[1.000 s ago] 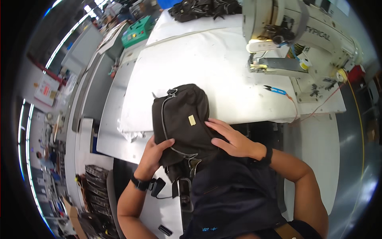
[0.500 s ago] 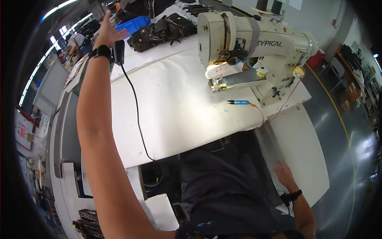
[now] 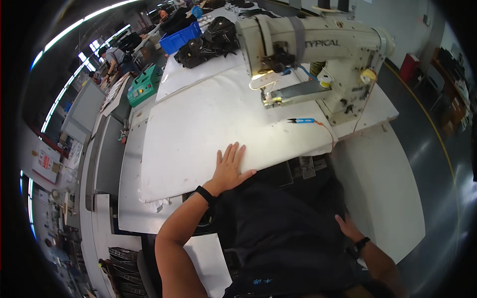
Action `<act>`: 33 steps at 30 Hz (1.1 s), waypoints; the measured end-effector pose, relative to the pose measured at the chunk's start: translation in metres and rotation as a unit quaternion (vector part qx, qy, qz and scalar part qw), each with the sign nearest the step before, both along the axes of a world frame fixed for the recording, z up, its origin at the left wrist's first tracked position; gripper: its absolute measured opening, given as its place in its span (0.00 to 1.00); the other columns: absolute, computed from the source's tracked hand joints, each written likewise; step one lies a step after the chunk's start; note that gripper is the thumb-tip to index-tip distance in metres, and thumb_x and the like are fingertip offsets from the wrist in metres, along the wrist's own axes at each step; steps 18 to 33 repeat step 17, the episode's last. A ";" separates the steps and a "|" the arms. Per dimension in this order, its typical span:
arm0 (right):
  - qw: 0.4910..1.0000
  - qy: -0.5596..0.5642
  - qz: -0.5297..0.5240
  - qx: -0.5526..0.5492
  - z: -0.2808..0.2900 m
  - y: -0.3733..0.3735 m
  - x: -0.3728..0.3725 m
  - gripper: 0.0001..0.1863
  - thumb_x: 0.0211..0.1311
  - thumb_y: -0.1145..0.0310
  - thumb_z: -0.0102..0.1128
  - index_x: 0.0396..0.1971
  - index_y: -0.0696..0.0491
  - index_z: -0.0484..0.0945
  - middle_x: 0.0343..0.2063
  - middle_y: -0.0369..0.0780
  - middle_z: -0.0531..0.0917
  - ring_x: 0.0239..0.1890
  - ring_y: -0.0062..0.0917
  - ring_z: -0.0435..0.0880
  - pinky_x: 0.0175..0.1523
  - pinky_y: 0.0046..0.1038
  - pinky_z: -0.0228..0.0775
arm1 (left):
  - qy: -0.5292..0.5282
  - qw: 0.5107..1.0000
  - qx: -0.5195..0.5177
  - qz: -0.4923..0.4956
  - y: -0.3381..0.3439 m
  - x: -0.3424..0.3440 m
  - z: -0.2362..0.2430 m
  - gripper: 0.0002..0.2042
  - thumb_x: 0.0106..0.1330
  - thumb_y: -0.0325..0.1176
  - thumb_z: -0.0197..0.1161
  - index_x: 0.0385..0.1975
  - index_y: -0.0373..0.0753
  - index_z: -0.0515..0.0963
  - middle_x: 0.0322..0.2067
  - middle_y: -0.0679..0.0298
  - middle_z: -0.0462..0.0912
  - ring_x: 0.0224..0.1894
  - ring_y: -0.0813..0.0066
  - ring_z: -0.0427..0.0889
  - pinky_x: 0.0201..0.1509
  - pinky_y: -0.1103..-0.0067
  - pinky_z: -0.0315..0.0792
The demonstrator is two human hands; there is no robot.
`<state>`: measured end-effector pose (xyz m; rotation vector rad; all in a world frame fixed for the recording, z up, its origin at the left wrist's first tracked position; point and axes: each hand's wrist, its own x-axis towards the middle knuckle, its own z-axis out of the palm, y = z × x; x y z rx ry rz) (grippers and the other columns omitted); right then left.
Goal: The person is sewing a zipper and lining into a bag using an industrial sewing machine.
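Note:
My left hand point(image 3: 229, 171) lies flat on the front edge of the white-covered table point(image 3: 184, 129), fingers spread, with nothing in it. A dark band circles that wrist. At the lower right, my right hand point(image 3: 351, 229) is beside my dark-clothed lap, its thumb out and its other fingers partly hidden; it looks open and holds nothing visible. To the right on the table stands a cream sewing machine point(image 3: 318, 44) with a narrow arm bed. Blue-handled thread snips point(image 3: 302, 120) lie in front of it, tied to an orange-red cord point(image 3: 328, 134).
At the table's far side sit black bags point(image 3: 211, 44) and a blue bin point(image 3: 180, 37). A green box-shaped device point(image 3: 144, 85) stands at the left. A lower pale panel point(image 3: 387, 184) extends on the right. People work far off at the upper left.
My left hand has come down from the far left onto the table's front edge. The black object and cable beside that wrist are out of view. My right hand has shifted slightly toward my lap.

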<state>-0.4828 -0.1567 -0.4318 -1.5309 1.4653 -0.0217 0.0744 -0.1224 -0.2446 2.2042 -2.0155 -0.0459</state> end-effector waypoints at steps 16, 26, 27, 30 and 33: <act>0.975 -0.034 -0.218 -0.006 0.056 0.065 0.014 0.65 0.65 0.23 0.49 0.78 0.66 0.39 0.75 0.65 0.54 0.76 0.59 0.60 0.78 0.45 0.56 | -0.048 0.967 0.010 -0.251 -0.017 0.046 -0.024 0.60 0.58 0.60 0.73 0.79 0.30 0.43 0.78 0.38 0.47 0.79 0.36 0.48 0.80 0.48 0.41; 0.972 -0.029 -0.232 -0.003 0.062 0.075 0.013 0.65 0.66 0.23 0.49 0.78 0.66 0.39 0.75 0.65 0.54 0.76 0.59 0.60 0.78 0.45 0.56 | -0.048 0.964 -0.006 -0.261 -0.017 0.051 -0.031 0.60 0.58 0.60 0.73 0.79 0.31 0.43 0.78 0.39 0.47 0.79 0.38 0.47 0.81 0.48 0.40; 0.972 -0.029 -0.232 -0.003 0.062 0.075 0.013 0.65 0.66 0.23 0.49 0.78 0.66 0.39 0.75 0.65 0.54 0.76 0.59 0.60 0.78 0.45 0.56 | -0.048 0.964 -0.006 -0.261 -0.017 0.051 -0.031 0.60 0.58 0.60 0.73 0.79 0.31 0.43 0.78 0.39 0.47 0.79 0.38 0.47 0.81 0.48 0.40; 0.972 -0.029 -0.232 -0.003 0.062 0.075 0.013 0.65 0.66 0.23 0.49 0.78 0.66 0.39 0.75 0.65 0.54 0.76 0.59 0.60 0.78 0.45 0.56 | -0.048 0.964 -0.006 -0.261 -0.017 0.051 -0.031 0.60 0.58 0.60 0.73 0.79 0.31 0.43 0.78 0.39 0.47 0.79 0.38 0.47 0.81 0.48 0.40; 0.972 -0.029 -0.232 -0.003 0.062 0.075 0.013 0.65 0.66 0.23 0.49 0.78 0.66 0.39 0.75 0.65 0.54 0.76 0.59 0.60 0.78 0.45 0.56 | -0.048 0.964 -0.006 -0.261 -0.017 0.051 -0.031 0.60 0.58 0.60 0.73 0.79 0.31 0.43 0.78 0.39 0.47 0.79 0.38 0.47 0.81 0.48 0.40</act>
